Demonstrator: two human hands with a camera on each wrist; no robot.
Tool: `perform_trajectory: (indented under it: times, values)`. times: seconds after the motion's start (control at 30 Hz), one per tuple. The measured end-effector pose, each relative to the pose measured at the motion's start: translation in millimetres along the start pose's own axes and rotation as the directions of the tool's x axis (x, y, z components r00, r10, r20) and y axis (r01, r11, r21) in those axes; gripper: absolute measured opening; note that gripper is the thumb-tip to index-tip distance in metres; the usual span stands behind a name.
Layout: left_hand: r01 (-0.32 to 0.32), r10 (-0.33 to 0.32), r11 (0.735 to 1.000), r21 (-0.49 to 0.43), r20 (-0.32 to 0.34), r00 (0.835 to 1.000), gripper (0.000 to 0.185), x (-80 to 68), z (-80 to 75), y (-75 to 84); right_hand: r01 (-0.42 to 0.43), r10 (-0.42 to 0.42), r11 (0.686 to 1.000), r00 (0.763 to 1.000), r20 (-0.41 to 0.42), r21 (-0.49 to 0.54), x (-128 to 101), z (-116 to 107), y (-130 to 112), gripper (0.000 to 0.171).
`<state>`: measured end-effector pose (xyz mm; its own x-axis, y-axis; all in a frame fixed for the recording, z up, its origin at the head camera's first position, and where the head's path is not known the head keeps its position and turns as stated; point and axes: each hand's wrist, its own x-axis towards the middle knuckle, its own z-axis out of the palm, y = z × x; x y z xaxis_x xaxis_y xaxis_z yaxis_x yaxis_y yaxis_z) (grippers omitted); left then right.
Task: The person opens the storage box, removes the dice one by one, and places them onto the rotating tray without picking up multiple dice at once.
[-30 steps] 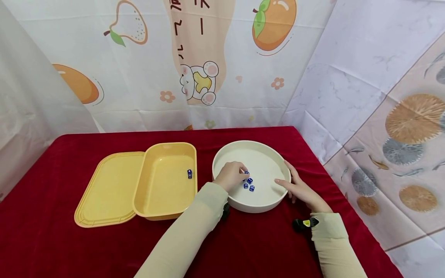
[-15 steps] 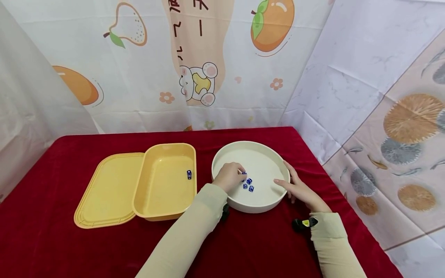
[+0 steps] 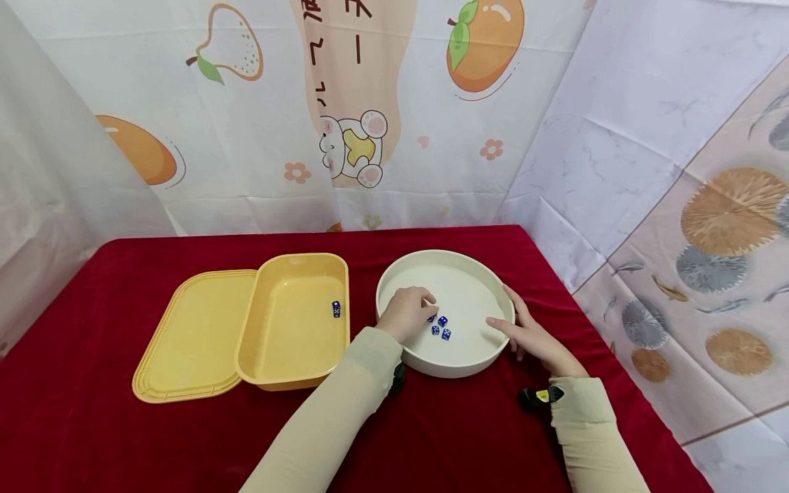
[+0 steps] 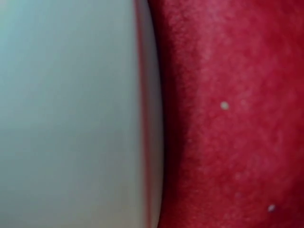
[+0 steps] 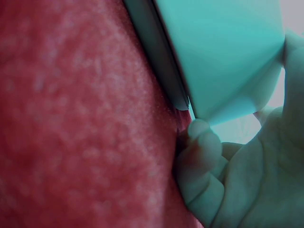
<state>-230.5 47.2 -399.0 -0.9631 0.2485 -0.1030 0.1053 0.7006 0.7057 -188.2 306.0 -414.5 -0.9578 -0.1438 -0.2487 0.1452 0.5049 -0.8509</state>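
- The left hand (image 3: 408, 312) reaches over the near-left rim of the round white tray (image 3: 401, 277), fingers curled down onto the tray floor; its fingertips are at one blue die (image 3: 431, 318), but whether they actually pinch it cannot be told.
- The right hand (image 3: 531, 333) rests against the tray's right rim, fingers fairly straight, thumb laid over the rim onto the inside; in the right wrist view the fingers (image 5: 202, 142) press the tray's outer wall (image 5: 228, 57).
- Two more blue dice (image 3: 442, 327) lie just right of the left hand's fingertips, near the middle of the tray; the far half of the tray floor is bare.
- The tray sits toward the right edge of the red surface (image 3: 123, 424), with a strip of cloth between it and that edge.
- Just left of the tray, a narrow gap apart, stands a yellow box (image 3: 271, 363) with a single blue die (image 3: 335, 309) near its right wall.
- Its yellow lid (image 3: 185, 342) lies flat, tucked under the box's left side.
- Wide open cloth runs along the near edge and the left edge.
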Motion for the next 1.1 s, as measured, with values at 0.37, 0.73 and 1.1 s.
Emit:
perform_trajectory:
  times: [0.37,0.73,1.1]
  values:
    - [-0.039,0.022,0.986,-0.16,-0.109,0.994,0.022,-4.9,-4.4,2.8,0.003,-0.003,1.0,1.0,0.006,0.009,-0.6,-1.3,-2.1,0.092]
    - [-0.112,0.069,0.969,-0.22,-0.195,0.978,0.022,-15.4,-8.8,8.0,0.006,-0.006,1.0,1.0,0.006,0.017,-0.2,-0.6,-3.3,0.091]
    - [-0.13,0.042,0.926,-0.355,-0.247,0.968,0.022,-30.3,-23.8,7.2,0.002,-0.002,1.0,1.0,0.002,0.017,0.3,-0.5,-1.5,0.091]
